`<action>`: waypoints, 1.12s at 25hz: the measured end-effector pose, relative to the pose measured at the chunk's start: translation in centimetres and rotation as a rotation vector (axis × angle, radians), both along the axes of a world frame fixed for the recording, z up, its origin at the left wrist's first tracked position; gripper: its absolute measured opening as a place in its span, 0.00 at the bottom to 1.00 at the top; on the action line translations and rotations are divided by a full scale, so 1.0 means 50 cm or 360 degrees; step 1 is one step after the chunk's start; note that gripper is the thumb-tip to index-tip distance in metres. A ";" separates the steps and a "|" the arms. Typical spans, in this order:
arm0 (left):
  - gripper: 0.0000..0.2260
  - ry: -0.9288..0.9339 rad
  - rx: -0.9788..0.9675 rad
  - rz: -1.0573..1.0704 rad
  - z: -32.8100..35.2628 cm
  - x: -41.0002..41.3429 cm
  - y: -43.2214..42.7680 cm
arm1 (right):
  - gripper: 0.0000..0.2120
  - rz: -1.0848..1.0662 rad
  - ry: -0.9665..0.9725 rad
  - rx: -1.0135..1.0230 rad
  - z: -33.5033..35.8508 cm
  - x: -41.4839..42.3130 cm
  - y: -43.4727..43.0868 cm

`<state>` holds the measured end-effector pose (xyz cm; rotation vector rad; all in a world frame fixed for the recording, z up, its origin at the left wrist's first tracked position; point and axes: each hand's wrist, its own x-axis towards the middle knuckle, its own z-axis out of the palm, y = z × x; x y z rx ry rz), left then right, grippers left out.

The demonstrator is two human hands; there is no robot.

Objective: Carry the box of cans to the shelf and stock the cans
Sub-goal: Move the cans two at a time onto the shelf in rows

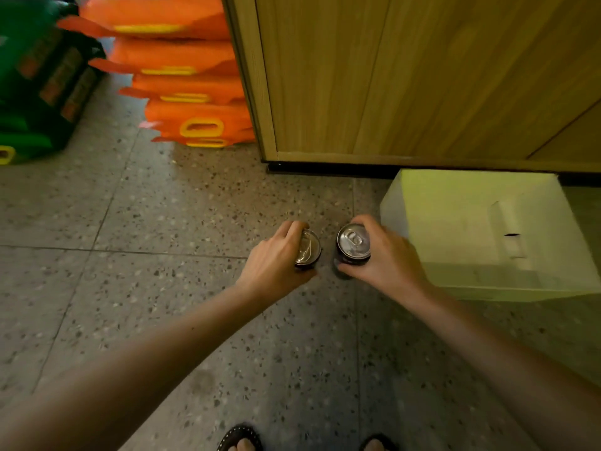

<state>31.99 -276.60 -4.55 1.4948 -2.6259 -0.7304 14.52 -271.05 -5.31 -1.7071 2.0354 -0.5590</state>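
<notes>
Gripping round metal cans (353,244), both hands (388,255)

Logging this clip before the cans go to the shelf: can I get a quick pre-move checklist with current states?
1. Left hand grips a can: ok.
2. Right hand grips a can: ok.
3. Both cans upright, tops sealed: ok.
4. Cardboard box set on the floor, clear of feet: ok.
5. Box contents remaining: cannot tell.
6. Shelf space free: cannot tell, out of view.

Dim warm light, soft motion blur, wide-angle edge distortion
</notes>
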 end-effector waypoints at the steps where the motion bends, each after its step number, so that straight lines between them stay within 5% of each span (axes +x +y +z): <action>1: 0.32 0.0044 -0.0028 -0.0003 0.060 -0.005 -0.007 | 0.30 -0.0028 0.0015 -0.0031 0.065 -0.005 -0.003; 17: 0.28 0.0346 -0.0350 -0.0160 1.404 -0.076 -0.147 | 0.35 -0.0099 0.0093 -0.0227 1.400 -0.092 -0.102; 23: 0.26 0.0461 -0.0342 -0.0163 1.728 -0.103 -0.169 | 0.35 -0.0180 0.0326 -0.0401 1.734 -0.091 -0.108; 28: 0.24 0.0512 -0.0339 -0.0215 1.867 -0.122 -0.189 | 0.33 -0.0205 0.0445 -0.0536 1.875 -0.093 -0.123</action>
